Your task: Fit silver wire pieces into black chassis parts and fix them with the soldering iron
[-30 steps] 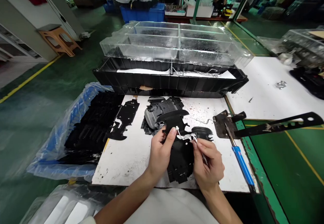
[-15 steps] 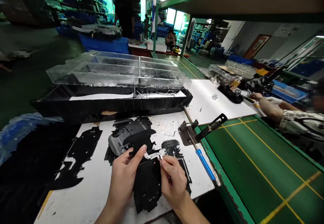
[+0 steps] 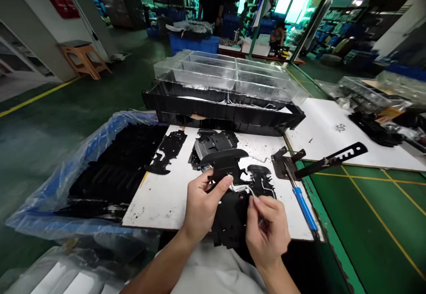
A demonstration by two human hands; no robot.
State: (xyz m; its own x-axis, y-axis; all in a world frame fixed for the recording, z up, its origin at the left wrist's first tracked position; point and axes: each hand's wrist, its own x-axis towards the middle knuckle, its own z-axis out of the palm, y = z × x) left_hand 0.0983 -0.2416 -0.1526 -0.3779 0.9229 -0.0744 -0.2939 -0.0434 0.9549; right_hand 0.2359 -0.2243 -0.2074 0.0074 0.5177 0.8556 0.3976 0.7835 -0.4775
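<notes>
My L hand (image 3: 203,205) grips the black plate (image 3: 229,212), my R hand (image 3: 269,227) pinches the bent wire (image 3: 242,189) (silvery) on it.

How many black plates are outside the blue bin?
3: a plate in the left hand, another beside the bin, third near the bracket; the grey pile may hide more.

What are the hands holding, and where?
The left hand holds the black plate by its narrow middle; the right hand pinches the bent wire toward its right.

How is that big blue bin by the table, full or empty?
It looks full: black parts pile across the blue bin, hiding its bottom.
</notes>
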